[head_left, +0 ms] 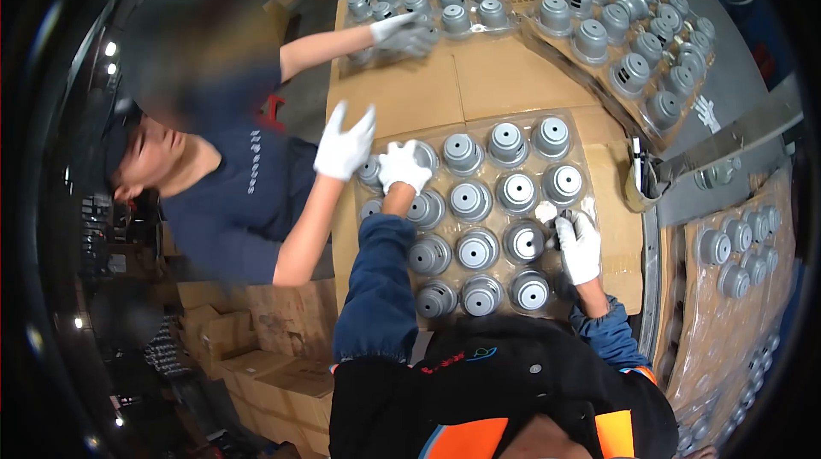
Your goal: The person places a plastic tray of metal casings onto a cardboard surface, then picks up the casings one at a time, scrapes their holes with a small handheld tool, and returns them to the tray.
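My left hand [404,168], in a white glove, is over the left rear of the near tray [492,218]. Its fingers bend round a grey stepped, cup-shaped housing [424,155], which they partly cover. At the tray's right side my gloved right hand [580,247] has its fingers curled together. Something dark shows at its fingertips, too small to name. Just behind those fingertips lies a small white patch [545,212]. Rows of similar housings with a dark centre hole, such as one grey housing [519,191], stand upright in the clear plastic tray between my hands.
A co-worker [248,177] in white gloves leans in from the left, one hand [346,143] beside my left hand. More housings fill a back tray [505,27], a right rear tray [590,66] and a right stack [693,322]. A pen holder [641,185] hangs at the right edge.
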`<control>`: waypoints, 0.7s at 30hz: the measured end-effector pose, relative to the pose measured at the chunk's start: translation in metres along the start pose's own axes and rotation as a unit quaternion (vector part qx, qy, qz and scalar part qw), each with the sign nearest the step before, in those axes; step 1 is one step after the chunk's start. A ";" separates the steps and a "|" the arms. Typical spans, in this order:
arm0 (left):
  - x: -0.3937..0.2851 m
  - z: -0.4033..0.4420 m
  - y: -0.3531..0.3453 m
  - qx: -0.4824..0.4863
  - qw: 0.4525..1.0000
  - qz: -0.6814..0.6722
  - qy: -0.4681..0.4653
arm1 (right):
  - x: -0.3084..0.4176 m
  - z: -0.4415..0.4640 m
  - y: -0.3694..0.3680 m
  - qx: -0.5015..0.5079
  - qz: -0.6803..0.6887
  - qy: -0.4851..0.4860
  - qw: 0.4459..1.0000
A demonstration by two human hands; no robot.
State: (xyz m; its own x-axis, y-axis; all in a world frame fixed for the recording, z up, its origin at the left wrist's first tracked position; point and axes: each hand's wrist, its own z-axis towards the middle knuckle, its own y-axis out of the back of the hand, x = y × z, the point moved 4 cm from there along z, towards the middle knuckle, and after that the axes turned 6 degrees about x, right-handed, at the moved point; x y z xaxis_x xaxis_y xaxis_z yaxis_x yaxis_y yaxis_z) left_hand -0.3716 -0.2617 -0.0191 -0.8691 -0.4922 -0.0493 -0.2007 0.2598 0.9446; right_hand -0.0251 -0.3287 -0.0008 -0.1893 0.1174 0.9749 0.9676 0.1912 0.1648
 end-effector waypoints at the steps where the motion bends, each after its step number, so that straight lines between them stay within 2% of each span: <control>1: -0.003 0.006 -0.008 0.064 0.997 0.049 -0.008 | -0.004 0.000 -0.002 0.031 -0.007 -0.016 0.999; 2: -0.003 0.010 -0.012 0.086 0.996 0.023 -0.022 | -0.005 -0.001 -0.003 0.032 -0.009 -0.016 0.999; 4: 0.003 0.021 -0.019 0.048 0.995 -0.021 -0.079 | 0.007 -0.004 -0.009 0.049 -0.034 -0.052 0.997; 5: 0.003 0.022 -0.015 0.066 0.990 -0.047 -0.118 | 0.017 -0.007 -0.010 0.042 -0.112 -0.038 0.992; 7: 0.012 0.026 -0.009 0.052 0.988 -0.084 -0.123 | 0.004 -0.008 -0.012 0.055 -0.134 -0.054 0.988; 8: 0.026 0.030 -0.016 0.022 0.992 -0.095 -0.085 | 0.000 -0.007 -0.012 0.066 -0.140 -0.074 0.985; 10: 0.055 0.027 -0.020 -0.156 0.987 0.038 -0.024 | -0.012 -0.007 -0.014 0.062 -0.078 -0.070 0.993; 12: 0.052 0.001 -0.002 -0.195 0.977 0.068 0.046 | -0.001 -0.008 -0.014 0.077 -0.091 -0.092 0.989; 13: 0.054 0.006 -0.004 -0.194 0.978 0.066 0.039 | 0.000 -0.009 -0.014 0.070 -0.092 -0.095 0.989; 15: 0.079 0.022 -0.016 -0.094 0.989 -0.083 0.084 | -0.001 -0.011 -0.019 0.080 -0.128 -0.065 0.986; 18: 0.089 0.037 -0.018 -0.068 0.990 -0.099 0.068 | -0.011 -0.015 -0.026 0.069 -0.070 -0.056 0.994; 21: 0.090 0.005 0.006 -0.164 0.971 -0.153 0.079 | 0.004 -0.018 -0.023 0.078 -0.035 -0.088 0.992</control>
State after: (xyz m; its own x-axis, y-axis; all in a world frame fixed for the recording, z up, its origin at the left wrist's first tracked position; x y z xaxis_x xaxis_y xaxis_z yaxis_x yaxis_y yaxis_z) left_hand -0.4530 -0.3007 -0.0195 -0.7065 -0.6323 -0.3178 -0.2607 -0.1849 0.9475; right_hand -0.0452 -0.3501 0.0022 -0.2940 0.2640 0.9186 0.9163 0.3513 0.1923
